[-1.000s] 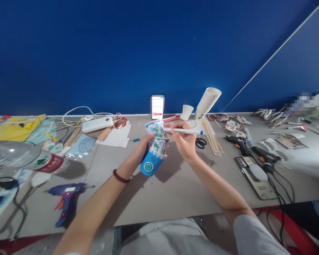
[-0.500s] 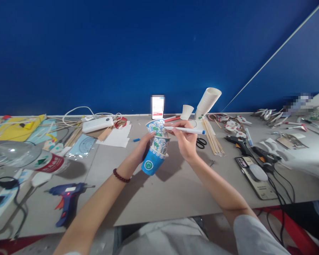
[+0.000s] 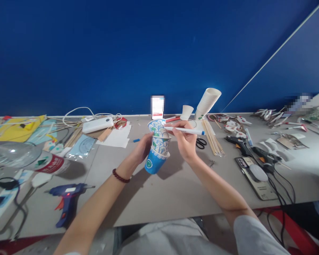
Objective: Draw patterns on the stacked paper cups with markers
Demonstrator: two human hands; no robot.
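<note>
Left hand (image 3: pixel 144 148) wrapped round the left side of the cup stack (image 3: pixel 160 146), fingers mostly hidden behind. Right hand (image 3: pixel 185 140) pinches a white marker (image 3: pixel 187 131), blue end pointing to surface's right edge, tip at the top cup's side near the rim; can't tell if it touches. Cup stack held up over the middle of the surface (image 3: pixel 138 205), slightly tilted: blue-and-white scallop pattern with green patches up top, solid blue lower cup with green round mark. Beaded bracelet (image 3: pixel 121 176) on left wrist.

Just left of the stack: blue cap (image 3: pixel 136 140). Right of right hand: black scissors (image 3: pixel 201 143), then wooden sticks (image 3: pixel 212 138). Back edge, centre: lit phone (image 3: pixel 157 107) upright, screen partly pixelated. Right of it, a single white cup (image 3: pixel 186 112) and a tall leaning stack of white cups (image 3: pixel 207 102).

Towards back left corner: white power bank (image 3: pixel 98 124), white paper (image 3: pixel 115 137), yellow sheet (image 3: pixel 17 130). Left edge: plastic bottle (image 3: pixel 29 157) on its side. Near front left corner: blue glue gun (image 3: pixel 69 194), power strip (image 3: pixel 2 205). Front edge, right: phone with a white oval thing (image 3: pixel 258 173) on it. Black glue guns behind that.
</note>
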